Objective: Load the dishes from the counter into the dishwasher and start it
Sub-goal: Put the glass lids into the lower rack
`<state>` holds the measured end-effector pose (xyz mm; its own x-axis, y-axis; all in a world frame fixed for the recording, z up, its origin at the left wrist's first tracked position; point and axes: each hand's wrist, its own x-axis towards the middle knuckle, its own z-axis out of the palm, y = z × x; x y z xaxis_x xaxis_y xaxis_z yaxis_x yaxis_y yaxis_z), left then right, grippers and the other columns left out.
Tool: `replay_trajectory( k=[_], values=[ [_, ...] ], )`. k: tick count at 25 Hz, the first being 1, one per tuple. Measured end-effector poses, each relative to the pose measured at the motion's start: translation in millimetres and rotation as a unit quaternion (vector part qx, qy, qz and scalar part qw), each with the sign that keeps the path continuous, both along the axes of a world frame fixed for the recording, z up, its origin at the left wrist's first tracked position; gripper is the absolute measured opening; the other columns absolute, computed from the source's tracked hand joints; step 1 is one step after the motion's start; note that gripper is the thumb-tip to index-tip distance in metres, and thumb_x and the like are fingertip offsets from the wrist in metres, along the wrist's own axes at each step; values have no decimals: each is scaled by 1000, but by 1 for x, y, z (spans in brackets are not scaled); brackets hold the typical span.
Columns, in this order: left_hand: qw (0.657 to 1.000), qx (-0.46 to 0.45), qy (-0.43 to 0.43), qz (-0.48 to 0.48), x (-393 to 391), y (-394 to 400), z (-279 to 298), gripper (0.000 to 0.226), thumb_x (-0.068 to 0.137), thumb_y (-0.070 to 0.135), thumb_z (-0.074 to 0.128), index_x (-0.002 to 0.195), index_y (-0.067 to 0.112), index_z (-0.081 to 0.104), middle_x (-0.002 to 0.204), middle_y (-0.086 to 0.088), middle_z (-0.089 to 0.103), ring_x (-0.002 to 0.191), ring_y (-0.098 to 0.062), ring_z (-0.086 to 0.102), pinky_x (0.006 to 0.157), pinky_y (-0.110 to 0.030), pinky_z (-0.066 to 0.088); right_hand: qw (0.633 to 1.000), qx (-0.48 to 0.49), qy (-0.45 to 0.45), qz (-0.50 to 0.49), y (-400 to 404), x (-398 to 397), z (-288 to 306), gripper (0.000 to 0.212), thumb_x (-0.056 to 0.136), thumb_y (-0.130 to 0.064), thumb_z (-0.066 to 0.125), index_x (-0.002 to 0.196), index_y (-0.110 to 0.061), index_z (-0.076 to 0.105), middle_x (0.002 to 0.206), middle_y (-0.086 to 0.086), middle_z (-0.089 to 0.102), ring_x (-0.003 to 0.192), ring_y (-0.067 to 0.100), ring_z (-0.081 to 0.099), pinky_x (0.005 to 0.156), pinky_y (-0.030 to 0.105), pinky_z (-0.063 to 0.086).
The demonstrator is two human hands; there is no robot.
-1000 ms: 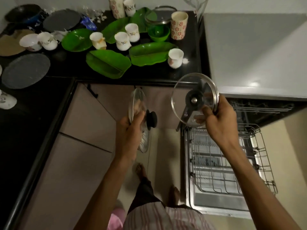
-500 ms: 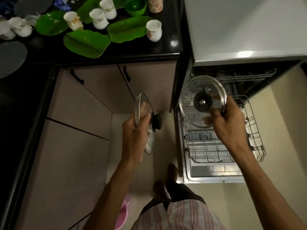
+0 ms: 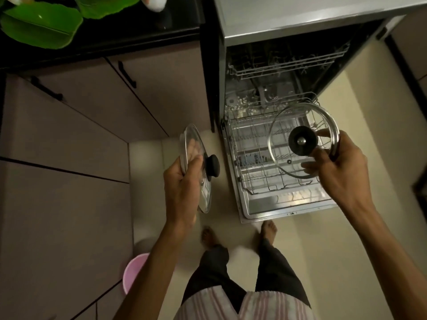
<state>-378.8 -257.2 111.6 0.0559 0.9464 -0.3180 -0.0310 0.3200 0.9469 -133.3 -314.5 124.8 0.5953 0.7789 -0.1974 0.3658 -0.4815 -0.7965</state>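
Two round clear glass pot lids with steel rims and black knobs, both held in the air. Left hand (image 3: 182,183) at frame centre grips the edge-on glass lid (image 3: 196,167), thumb over the rim, knob pointing right, above the floor beside the dishwasher. Right hand (image 3: 339,167) at centre right pinches the rim of the face-on glass lid (image 3: 302,140), fingers curled behind the glass, over the pulled-out lower wire rack (image 3: 249,162) of the open steel dishwasher (image 3: 288,17). Small label on the door edge, unreadable. Green leaf-shaped plates (image 3: 39,24) on the black counter (image 3: 138,31), upper left.
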Motion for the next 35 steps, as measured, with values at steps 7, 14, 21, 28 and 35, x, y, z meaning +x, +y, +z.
replay_trajectory(
  k=[7,14,21,28,35],
  values=[
    [1000,-23,10,6,89,-38,-16,23,96,27,57,98,48,66,98,25,69,102,1,63,84,-20,48,998,-39,-40,32,-30,84,-25,23,97,-5,50,118,-12,53,80,4,69,64,13,70,62,32,56],
    [996,-81,-7,25,175,-53,-68,28,97,18,54,110,40,65,106,19,71,109,-2,63,86,-21,48,988,-107,-104,51,-49,179,-80,16,97,-10,51,113,-14,50,75,2,65,63,27,68,60,49,58],
    [995,-93,11,-13,215,-21,-153,22,88,31,59,96,49,68,103,22,71,105,2,64,85,-24,48,986,-124,-110,-1,-48,221,-167,11,95,-11,52,103,-19,49,74,9,66,64,33,67,61,54,57],
    [996,-88,24,-18,260,-2,-238,24,87,34,60,97,53,69,104,23,71,102,3,64,82,-23,48,978,-150,-146,-16,-44,265,-264,22,93,-12,51,113,-21,47,69,9,66,57,32,66,56,53,57],
    [996,-89,-5,-13,331,7,-311,34,98,13,51,121,35,59,123,19,66,120,0,57,101,-28,45,961,-187,-197,44,-28,334,-332,15,97,-17,51,110,-10,48,64,7,61,50,26,61,46,43,54]
  ],
)
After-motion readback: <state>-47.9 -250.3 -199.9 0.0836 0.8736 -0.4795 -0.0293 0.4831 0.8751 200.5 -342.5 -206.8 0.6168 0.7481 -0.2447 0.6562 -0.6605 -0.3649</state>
